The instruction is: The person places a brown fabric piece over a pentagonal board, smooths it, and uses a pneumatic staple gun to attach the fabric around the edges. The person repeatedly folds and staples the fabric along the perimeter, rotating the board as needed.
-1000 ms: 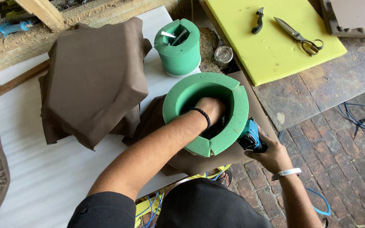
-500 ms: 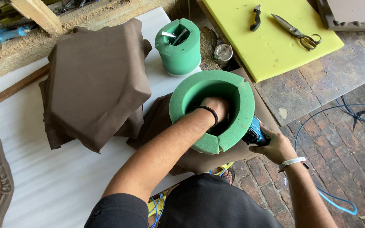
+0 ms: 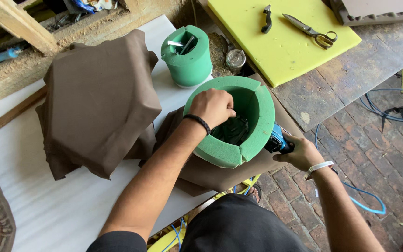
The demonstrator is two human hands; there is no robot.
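Both grips shut: left hand (image 3: 215,106) on green foam ring (image 3: 257,112), right hand (image 3: 302,154) on blue tool (image 3: 277,141).

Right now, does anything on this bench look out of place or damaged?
Mostly in order. The foam ring shows open seams between its segments near the front. Sawdust lies loose beside the small foam tub. Scissors lie flat on the yellow foam.
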